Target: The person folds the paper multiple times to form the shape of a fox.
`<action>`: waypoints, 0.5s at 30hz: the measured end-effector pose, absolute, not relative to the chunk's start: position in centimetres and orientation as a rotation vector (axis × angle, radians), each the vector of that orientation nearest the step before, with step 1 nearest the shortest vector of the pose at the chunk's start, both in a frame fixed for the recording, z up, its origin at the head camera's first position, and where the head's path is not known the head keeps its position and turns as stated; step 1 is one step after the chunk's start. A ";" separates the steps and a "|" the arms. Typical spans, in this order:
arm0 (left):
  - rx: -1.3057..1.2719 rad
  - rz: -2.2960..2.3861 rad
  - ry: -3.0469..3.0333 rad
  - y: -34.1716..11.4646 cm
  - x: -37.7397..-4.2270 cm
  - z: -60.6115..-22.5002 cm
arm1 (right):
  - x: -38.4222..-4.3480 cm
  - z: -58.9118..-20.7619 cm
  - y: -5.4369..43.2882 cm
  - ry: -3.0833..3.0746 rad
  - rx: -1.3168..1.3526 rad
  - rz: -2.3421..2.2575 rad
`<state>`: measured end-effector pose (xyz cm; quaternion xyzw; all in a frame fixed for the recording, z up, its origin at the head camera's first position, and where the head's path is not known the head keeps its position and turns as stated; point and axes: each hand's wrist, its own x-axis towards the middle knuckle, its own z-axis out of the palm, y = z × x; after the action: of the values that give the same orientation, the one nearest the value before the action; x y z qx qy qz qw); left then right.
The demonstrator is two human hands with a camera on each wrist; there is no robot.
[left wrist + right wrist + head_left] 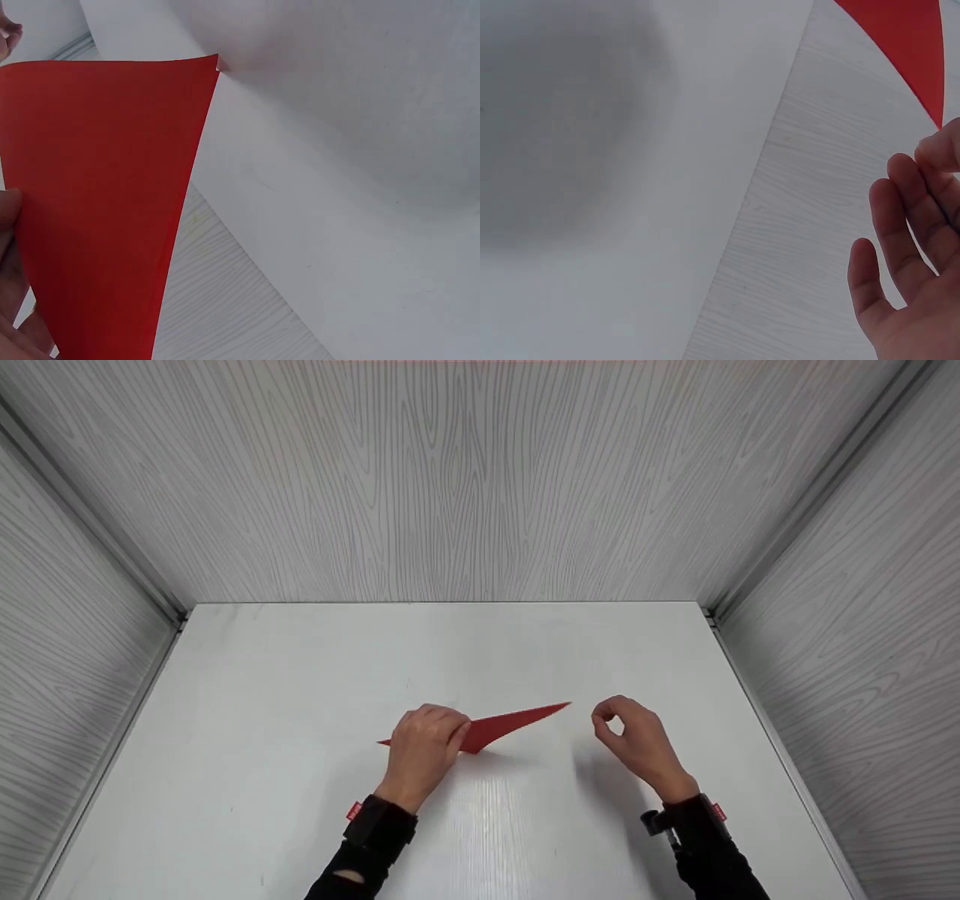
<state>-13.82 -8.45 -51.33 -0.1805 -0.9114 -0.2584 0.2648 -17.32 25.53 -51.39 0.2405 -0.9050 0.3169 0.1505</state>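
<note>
A red sheet of paper (510,725) is pinched between the thumb and fingers of my left hand (425,745), held tilted over the white table. Its pointed end reaches to the right, and a small tip shows left of the hand. The left wrist view shows one broad flat face of the paper (105,187), with fingers at its left edge. My right hand (636,739) hovers apart from the paper's right tip, thumb and index fingertip together in a ring with nothing seen between them. In the right wrist view its other fingers (889,232) extend loosely.
The white tabletop (300,660) is bounded by a grey wood-grain back panel (450,480) and side panels on the left (67,660) and right (847,660). Black bands are worn on both wrists.
</note>
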 end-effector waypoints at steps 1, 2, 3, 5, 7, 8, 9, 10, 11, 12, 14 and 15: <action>-0.474 -0.697 -2.465 -8.6 -13.8 -51.3 | -17.3 -51.4 25.8 -2.594 0.673 0.898; -0.463 -0.697 -2.467 -8.8 -13.8 -51.3 | -17.3 -51.4 25.9 -2.586 0.657 0.886; -0.457 -0.693 -2.471 -8.9 -13.8 -51.3 | -17.3 -51.4 26.0 -2.575 0.643 0.873; -0.454 -0.685 -2.478 -8.9 -13.8 -51.3 | -17.2 -51.3 25.8 -2.541 0.627 0.845; -0.463 -0.683 -2.482 -8.7 -13.8 -51.2 | -17.2 -51.2 25.2 -2.487 0.630 0.824; -0.469 -0.683 -2.483 -8.6 -13.9 -51.2 | -17.2 -51.2 24.7 -2.455 0.635 0.807; -0.478 -0.683 -2.484 -8.4 -13.9 -51.1 | -17.1 -51.1 24.1 -2.426 0.644 0.789; -0.487 -0.684 -2.486 -8.2 -13.9 -51.1 | -17.0 -51.1 23.5 -2.401 0.663 0.773; -0.497 -0.687 -2.487 -8.0 -13.9 -51.0 | -16.9 -51.0 22.8 -2.376 0.695 0.753; -0.508 -0.687 -2.489 -7.8 -13.9 -51.0 | -16.8 -50.9 22.1 -2.359 0.730 0.726; -0.528 -0.682 -2.491 -7.3 -14.0 -50.9 | -16.5 -50.8 20.6 -2.335 0.825 0.676; -0.538 -0.679 -2.492 -7.1 -14.0 -50.8 | -16.3 -50.7 19.9 -2.332 0.878 0.657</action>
<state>-14.03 -7.12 -50.79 -0.1974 -0.9148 -0.2492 0.2492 -16.34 19.88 -50.74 0.3271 -0.8691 0.2448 0.2788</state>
